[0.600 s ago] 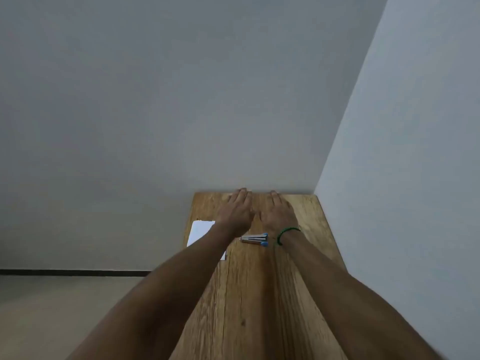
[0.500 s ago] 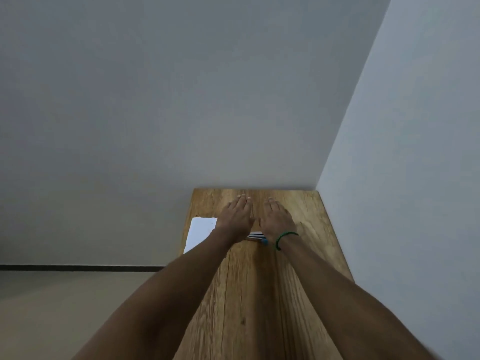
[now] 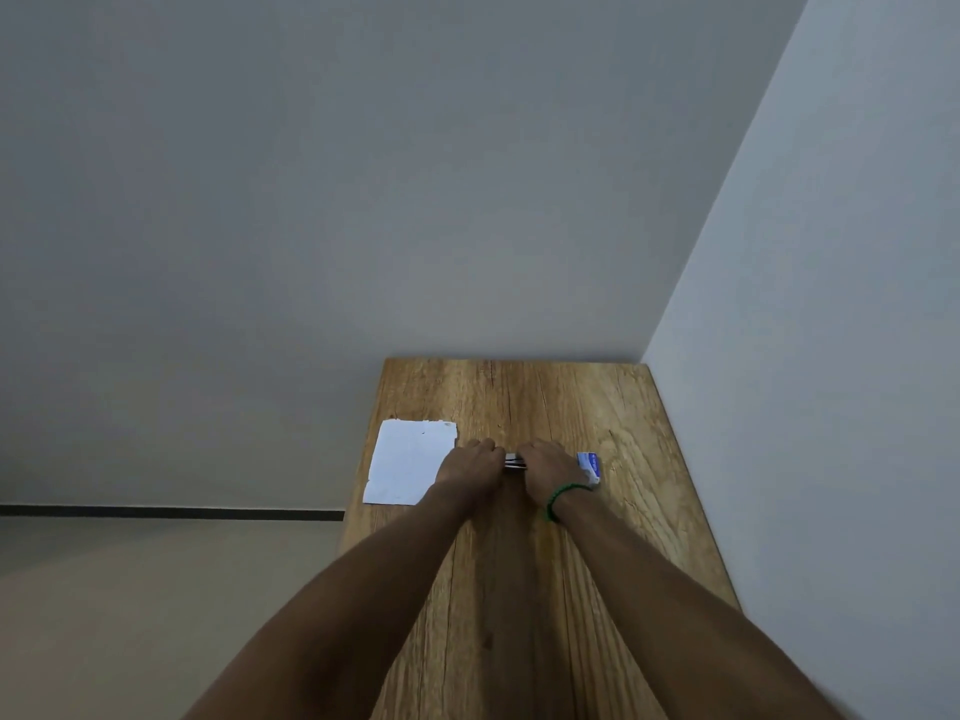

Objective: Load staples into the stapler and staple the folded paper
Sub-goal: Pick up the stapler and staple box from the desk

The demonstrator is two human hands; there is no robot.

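The left hand (image 3: 470,462) and right hand (image 3: 550,467) keep a clamped grip on the stapler (image 3: 514,462); pinning its base to the desk (image 3: 519,397) should let the top swing open.

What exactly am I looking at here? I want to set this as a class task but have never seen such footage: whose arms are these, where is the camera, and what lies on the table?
There is no machine here. These are a person's two bare arms, filmed by a wide-angle camera worn on the head and looking forward and down. That is why the arms reach in from the bottom edge. They work at a wooden table set in a corner between two walls. The left hand and the right hand, whose wrist wears a green bracelet, both curl round a small stapler between them; only its middle shows. To the left a white paper lies flat on the table. To the right lies a small blue and white box, perhaps staples; its print is too small to read.
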